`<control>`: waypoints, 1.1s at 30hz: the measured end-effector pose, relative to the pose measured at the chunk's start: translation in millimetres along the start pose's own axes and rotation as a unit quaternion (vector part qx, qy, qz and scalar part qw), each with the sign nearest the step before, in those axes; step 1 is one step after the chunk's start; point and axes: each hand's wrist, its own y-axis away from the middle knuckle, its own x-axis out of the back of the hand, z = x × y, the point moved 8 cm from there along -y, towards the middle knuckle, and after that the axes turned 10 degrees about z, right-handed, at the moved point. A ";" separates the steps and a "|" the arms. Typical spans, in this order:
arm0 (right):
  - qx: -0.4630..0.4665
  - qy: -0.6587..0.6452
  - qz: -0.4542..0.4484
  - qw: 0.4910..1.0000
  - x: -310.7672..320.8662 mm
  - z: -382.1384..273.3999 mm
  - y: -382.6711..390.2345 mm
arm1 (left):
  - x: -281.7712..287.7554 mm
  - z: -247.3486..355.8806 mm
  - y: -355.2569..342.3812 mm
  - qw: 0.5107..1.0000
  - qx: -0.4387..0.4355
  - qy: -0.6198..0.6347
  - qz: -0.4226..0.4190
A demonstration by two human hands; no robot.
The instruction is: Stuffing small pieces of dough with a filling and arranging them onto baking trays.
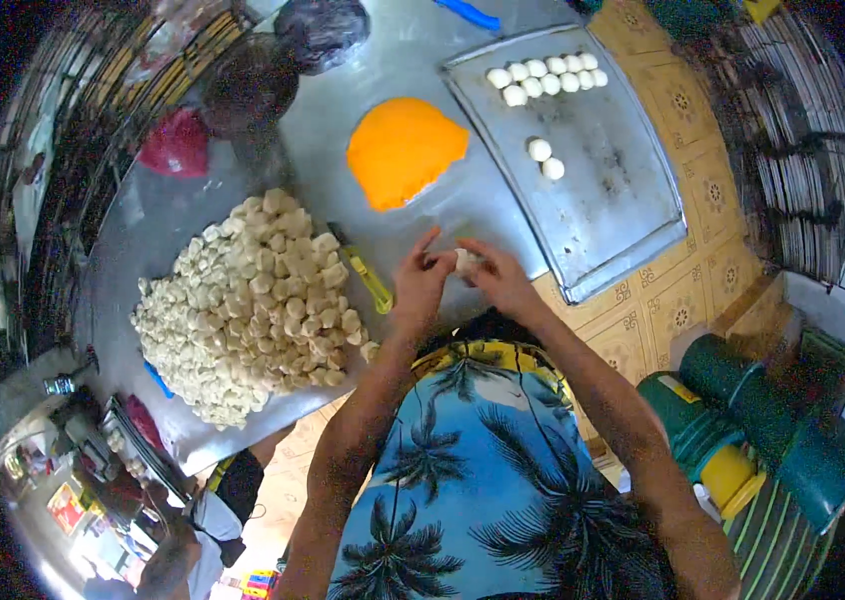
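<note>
In front of my body, over the near edge of the metal table, both hands meet at a small piece of white dough (pixel 465 262). My right hand (pixel 503 283) has its fingers curled round the dough. My left hand (pixel 421 282) touches it from the other side with the thumb, index finger raised; its lower fingers are partly hidden. Left of my hands lies a yellow-green cutter knife (pixel 371 282). Beside it rises a large heap of pale dough pieces (pixel 253 295). Beyond my hands sits a smooth, flat orange mass (pixel 405 152).
At the right, a metal tray (pixel 613 215) holds white dough balls (pixel 551 82) in rows and two more apart. Dark plastic-wrapped bundles (pixel 323 32) and a red bag (pixel 175 145) sit at the far left. Green bins (pixel 723 385) stand lower right; another person (pixel 178 555) is lower left.
</note>
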 end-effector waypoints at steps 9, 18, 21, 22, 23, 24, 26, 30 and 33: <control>0.159 0.327 0.131 0.922 123.4 -115.8 -121.5 | -24.6 9.2 -17.2 0.991 0.054 0.116 -0.030; 0.254 0.456 0.114 0.846 133.8 -117.2 -144.6 | 110.7 48.0 -40.2 0.979 -0.095 -0.134 0.119; 0.256 0.417 0.155 0.858 114.6 -115.9 -97.2 | 191.3 96.0 -67.4 0.914 -0.234 -0.184 0.275; 0.235 0.380 0.154 0.881 97.5 -115.7 -86.3 | 226.4 107.2 -72.1 0.889 -0.315 -0.080 0.324; 0.203 0.316 0.143 0.916 88.5 -99.6 -73.9 | 234.0 129.4 -76.7 0.807 -0.367 -0.298 0.353; 0.168 0.251 0.136 0.944 80.1 -78.6 -63.7 | 229.6 148.8 -80.3 0.680 -0.401 -0.499 0.359; 0.279 0.330 0.070 0.899 43.3 -72.0 -46.5 | 235.6 157.5 -98.3 0.760 -0.293 -0.495 0.301; 0.241 0.293 0.012 0.925 -4.7 -68.9 -36.6 | 207.0 173.8 -74.6 0.849 -0.363 -0.300 0.239; 0.291 0.323 0.050 0.899 -28.2 -77.1 -56.9 | 187.4 102.7 -66.6 0.969 -0.234 -0.035 0.065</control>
